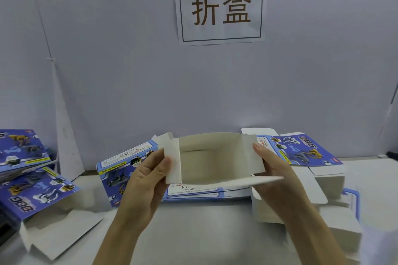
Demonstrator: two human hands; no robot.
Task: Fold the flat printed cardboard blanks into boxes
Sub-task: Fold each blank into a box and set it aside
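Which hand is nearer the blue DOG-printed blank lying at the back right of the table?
Right. The right hand pinches the right flap of the half-folded box, directly beside that blank; the left hand holds the opposite flap, the box between them.

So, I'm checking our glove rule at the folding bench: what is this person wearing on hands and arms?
Nothing visible. The left hand and right hand are bare: no gloves, rings or watch in view. The left forearm and right forearm are bare too, with no sleeve showing.
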